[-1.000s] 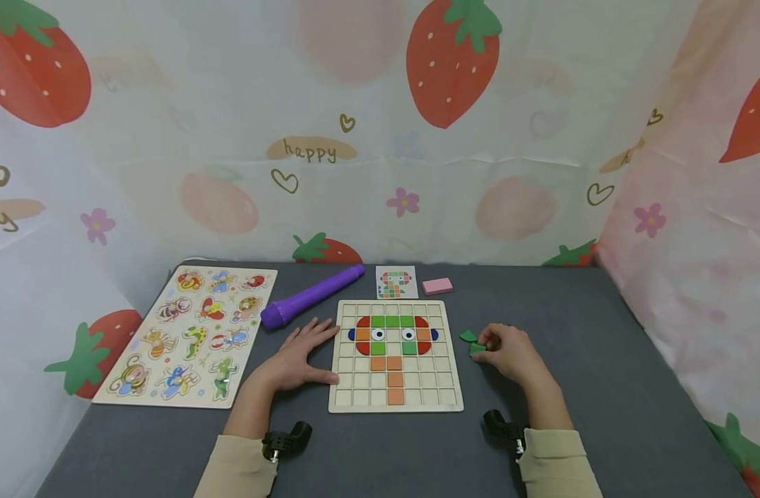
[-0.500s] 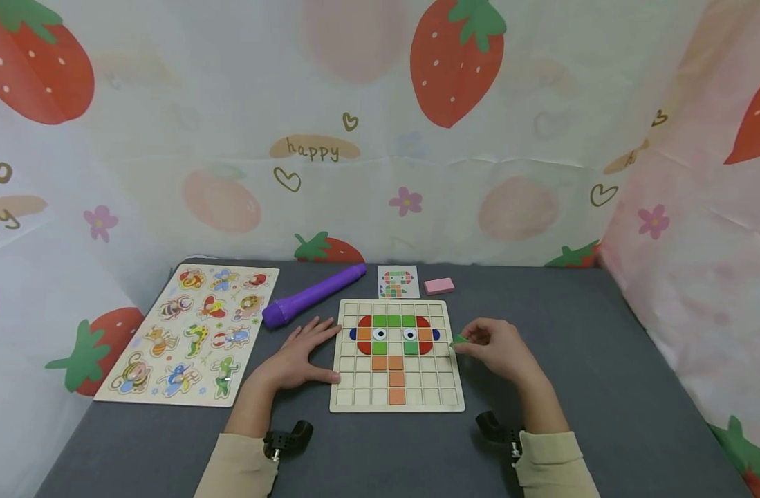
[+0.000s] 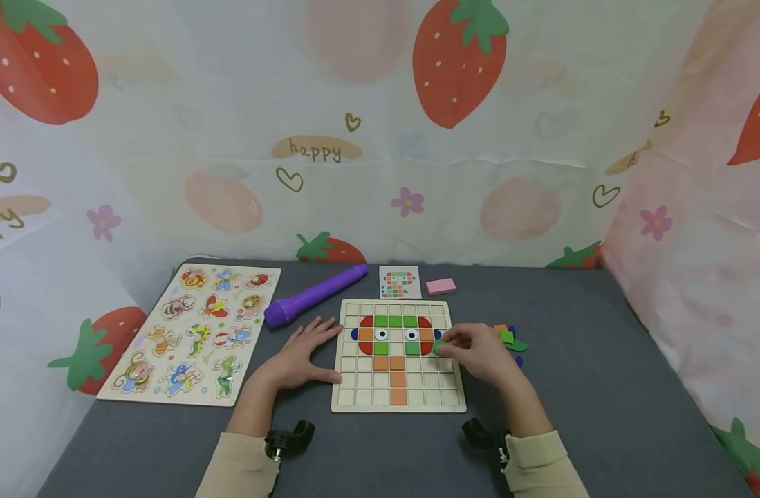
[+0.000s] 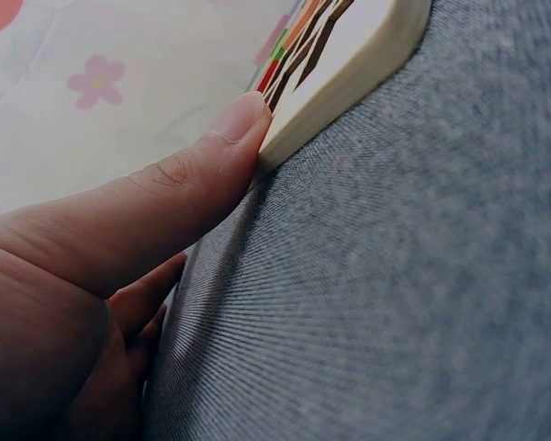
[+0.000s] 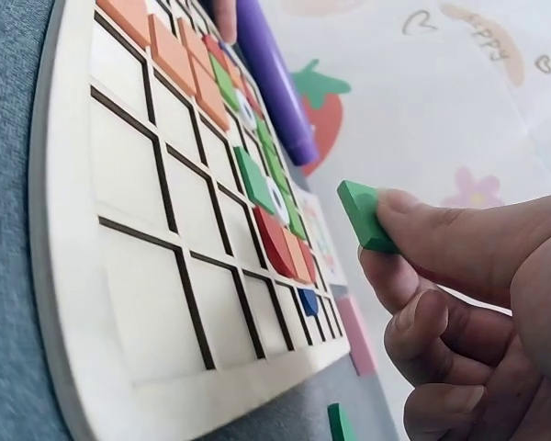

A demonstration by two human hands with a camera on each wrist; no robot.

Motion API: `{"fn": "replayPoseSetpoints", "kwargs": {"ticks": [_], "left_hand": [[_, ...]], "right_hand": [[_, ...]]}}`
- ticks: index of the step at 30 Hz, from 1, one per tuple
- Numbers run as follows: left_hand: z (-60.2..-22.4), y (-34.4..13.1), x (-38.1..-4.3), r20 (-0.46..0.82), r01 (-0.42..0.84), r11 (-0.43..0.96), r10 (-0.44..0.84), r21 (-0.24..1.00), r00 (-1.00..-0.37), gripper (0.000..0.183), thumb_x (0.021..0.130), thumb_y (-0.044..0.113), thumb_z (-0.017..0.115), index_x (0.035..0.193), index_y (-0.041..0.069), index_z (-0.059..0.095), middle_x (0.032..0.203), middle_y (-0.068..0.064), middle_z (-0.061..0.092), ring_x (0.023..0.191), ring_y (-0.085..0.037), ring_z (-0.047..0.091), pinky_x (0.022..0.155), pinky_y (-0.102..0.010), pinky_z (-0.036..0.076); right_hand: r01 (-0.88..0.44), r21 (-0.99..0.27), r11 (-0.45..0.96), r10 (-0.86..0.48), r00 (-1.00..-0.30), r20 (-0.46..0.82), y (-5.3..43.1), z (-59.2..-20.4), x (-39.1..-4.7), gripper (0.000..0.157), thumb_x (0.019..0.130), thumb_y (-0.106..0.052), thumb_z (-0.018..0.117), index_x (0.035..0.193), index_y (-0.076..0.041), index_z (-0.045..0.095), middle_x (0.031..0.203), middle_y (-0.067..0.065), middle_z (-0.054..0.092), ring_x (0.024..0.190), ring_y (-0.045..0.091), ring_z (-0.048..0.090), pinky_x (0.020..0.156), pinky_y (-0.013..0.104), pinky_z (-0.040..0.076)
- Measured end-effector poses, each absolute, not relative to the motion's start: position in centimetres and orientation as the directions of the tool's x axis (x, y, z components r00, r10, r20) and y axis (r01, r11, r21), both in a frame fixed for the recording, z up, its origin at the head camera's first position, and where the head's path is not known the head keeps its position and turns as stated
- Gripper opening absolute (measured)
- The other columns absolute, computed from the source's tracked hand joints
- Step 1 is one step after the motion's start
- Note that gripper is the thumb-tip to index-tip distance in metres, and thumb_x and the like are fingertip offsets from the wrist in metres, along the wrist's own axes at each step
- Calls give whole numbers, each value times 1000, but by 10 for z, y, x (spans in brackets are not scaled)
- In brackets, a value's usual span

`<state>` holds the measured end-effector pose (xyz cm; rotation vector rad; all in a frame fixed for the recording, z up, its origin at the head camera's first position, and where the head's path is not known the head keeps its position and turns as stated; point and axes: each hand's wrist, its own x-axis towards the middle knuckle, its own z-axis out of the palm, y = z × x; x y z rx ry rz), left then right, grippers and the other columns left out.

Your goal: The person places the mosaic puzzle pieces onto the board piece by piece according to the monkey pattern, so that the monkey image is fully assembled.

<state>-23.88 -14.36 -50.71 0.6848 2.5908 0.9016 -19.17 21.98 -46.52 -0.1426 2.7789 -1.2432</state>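
Observation:
A pale wooden grid board [image 3: 358, 397] lies in the middle of the table, bearing red, orange, green and blue tiles, two round eye pieces and a stem of orange tiles. My left hand [image 3: 297, 358] has its fingers spread, with the thumb [image 4: 234, 129] touching the board's left edge. Between thumb and index finger, my right hand [image 3: 479, 351] pinches a small green tile [image 5: 360, 217] over the board's right side. Behind that hand lies a loose cluster of tiles [image 3: 507, 336], green, orange and blue, partly hidden by it.
Beyond the board stand a small pattern card [image 3: 399, 283] and a pink block [image 3: 440, 286]. A purple microphone-shaped stick [image 3: 317, 293] lies at the upper left, beside a large insect-picture puzzle board [image 3: 162, 366]. A printed cloth [image 3: 355, 207] hangs behind the table.
My right hand has picked up the green tile from the table at the right and moved left over the board, uncovering the loose tiles. The left hand stays at the board's edge.

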Motion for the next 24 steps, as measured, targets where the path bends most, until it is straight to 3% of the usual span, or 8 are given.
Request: {"fn": "replayPoseSetpoints", "kwargs": {"ticks": [24], "left_hand": [[-508, -143, -240, -138, 329, 684, 532, 652, -835, 97, 80, 49, 83, 159, 20, 35, 169, -8, 21, 157, -35, 4, 126, -60, 1]], "right_hand": [[-157, -745, 648, -269, -963, -31, 189, -472, -189, 7, 94, -22, 73, 95, -15, 75, 84, -4, 68, 73, 12, 58, 64, 28, 50]]}}
